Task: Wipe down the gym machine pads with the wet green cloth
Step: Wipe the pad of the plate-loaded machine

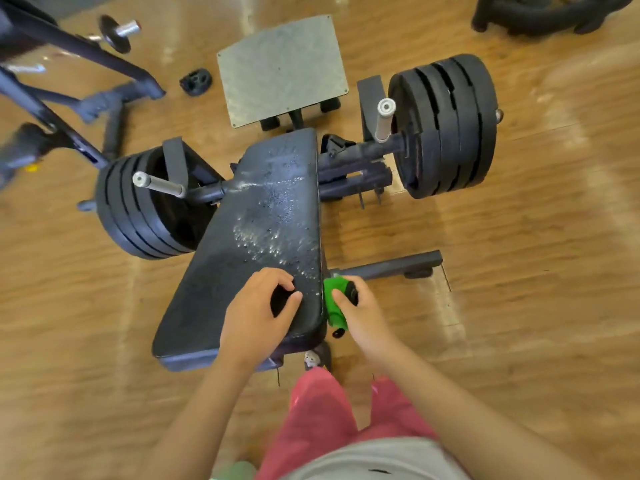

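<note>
Lower centre: the right hand [358,308] is gripping a green, black-tipped item [333,306], cloth or bottle unclear, beside the droplet-beaded black vinyl pad [256,216], likely slippery. The left hand [258,306] is curling on the pad, grip unclear.

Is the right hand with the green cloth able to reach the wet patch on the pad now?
Probably yes: the right hand holds the green cloth beside the pad edge, and nothing lies between it and the wet patch.
</note>
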Demonstrator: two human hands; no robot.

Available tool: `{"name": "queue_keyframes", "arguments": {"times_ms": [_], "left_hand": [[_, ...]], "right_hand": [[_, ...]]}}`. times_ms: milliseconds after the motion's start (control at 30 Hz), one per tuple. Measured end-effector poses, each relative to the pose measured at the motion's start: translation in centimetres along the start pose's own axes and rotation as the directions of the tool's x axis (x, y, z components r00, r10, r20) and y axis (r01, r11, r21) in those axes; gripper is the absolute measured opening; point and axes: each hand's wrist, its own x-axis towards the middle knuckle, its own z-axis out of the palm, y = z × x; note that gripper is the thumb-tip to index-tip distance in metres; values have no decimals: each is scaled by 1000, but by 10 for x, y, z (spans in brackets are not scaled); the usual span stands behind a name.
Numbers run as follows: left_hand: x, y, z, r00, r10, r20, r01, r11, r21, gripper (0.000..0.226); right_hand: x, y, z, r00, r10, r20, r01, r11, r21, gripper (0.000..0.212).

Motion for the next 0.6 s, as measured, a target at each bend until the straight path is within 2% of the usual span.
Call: {"name": "queue_keyframes", "arguments": {"times_ms": [200,400,600], "left_hand": [[-3,3,-1,998,-17,-56,17,1000,-6,12],[-2,3,0,996,8,-93,-6,1000,22,14],[1,1,1,996,42,-76,-37,997,66,17]], "right_hand": [[44,-12,4,992,125,-28,-124,991,58,13],[-1,0,-9,969,197,146,-220,962,159,8],[-7,-2,-9,992,86,95,-87,996,7,9]]}}
